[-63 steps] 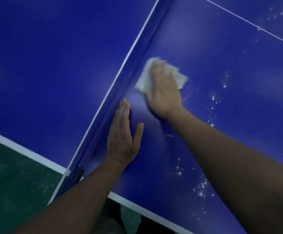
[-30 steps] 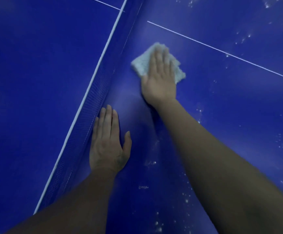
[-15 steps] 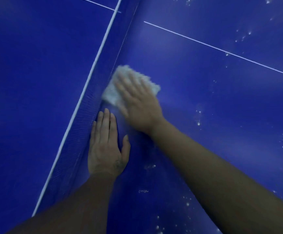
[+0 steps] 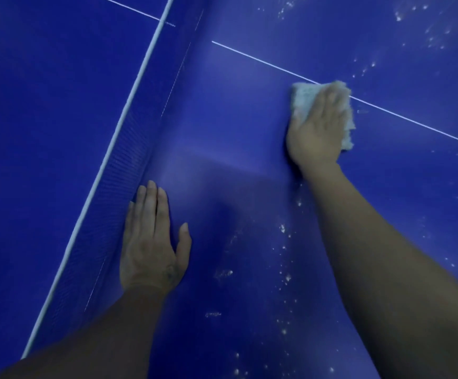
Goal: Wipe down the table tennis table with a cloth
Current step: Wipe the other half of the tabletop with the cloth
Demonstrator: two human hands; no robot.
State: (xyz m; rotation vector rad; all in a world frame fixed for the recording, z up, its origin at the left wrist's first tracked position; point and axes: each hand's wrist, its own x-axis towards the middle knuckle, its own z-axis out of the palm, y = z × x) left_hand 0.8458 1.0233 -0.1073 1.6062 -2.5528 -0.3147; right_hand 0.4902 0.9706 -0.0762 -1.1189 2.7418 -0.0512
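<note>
A right hand (image 4: 316,129) presses flat on a soft, light cloth (image 4: 304,101), best held under the palm, while the left hand (image 4: 151,242) rests spread on the table (image 4: 249,132).

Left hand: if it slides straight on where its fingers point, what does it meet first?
Likely the dark blue mesh net: the left hand lies flat on the blue table tennis table beside it, and the net slants across the fingers' line. Depth is unclear.

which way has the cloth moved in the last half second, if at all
Yes. The cloth under the right hand slid right, away from the net and onto the white line; half a second ago it lay against the net.
</note>
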